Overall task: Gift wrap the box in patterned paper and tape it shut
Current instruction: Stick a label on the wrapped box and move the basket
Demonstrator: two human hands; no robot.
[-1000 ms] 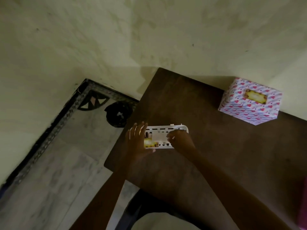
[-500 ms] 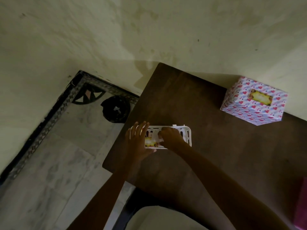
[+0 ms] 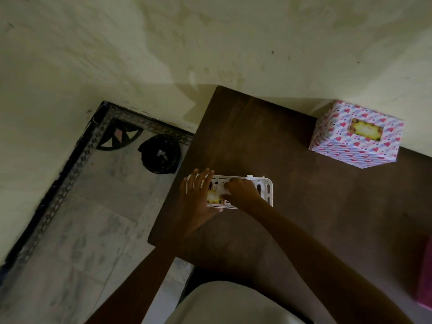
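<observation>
The box (image 3: 355,146), wrapped in white paper with red and pink hearts, stands at the table's far right by the wall, a yellow label (image 3: 365,132) on its top. A white slotted plastic basket (image 3: 266,185) sits near the table's left edge. My left hand (image 3: 198,199) rests against the basket's left end with straight, spread fingers. My right hand (image 3: 243,192) reaches into the basket, fingers curled down beside a yellow printed card (image 3: 212,197). Whether those fingers pinch anything is hidden. No tape is visible.
The dark wooden table (image 3: 304,218) stands against a pale wall. Left of it is a marble floor with a patterned border and a black round object (image 3: 161,156). Something pink (image 3: 425,277) shows at the right edge.
My right hand has slid left inside the basket toward the yellow card. The left hand stays at the basket's end, and the view has shifted slightly.
</observation>
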